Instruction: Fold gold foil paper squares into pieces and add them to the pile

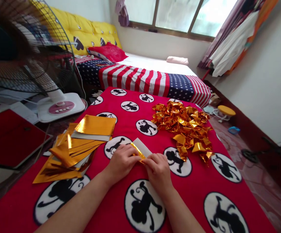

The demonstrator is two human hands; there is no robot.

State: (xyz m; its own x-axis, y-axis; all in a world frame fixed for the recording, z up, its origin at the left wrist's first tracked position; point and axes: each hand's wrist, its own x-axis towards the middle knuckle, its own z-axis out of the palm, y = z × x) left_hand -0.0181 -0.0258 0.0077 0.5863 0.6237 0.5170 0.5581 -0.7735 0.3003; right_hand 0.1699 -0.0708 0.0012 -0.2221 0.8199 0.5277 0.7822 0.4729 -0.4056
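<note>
Between my two hands lies a sheet of gold foil paper (142, 147), its pale back showing at the far corner and its near edge rolled or folded over. My left hand (124, 158) pinches the left end of that fold. The right end is held by the closed fingers of my right hand (158, 168). To the left, a loose stack of flat gold foil sheets (94, 124) is fanned out, some with the pale side up. On the right sits a heap of folded gold foil pieces (184, 119).
A red cloth with monkey prints (198, 181) covers the table. At left stands a fan (60, 105) on a white base, near a red panel (11, 136). Beyond is a bed with a flag-patterned cover (135, 77). A yellow stool (226, 110) stands on the floor at right.
</note>
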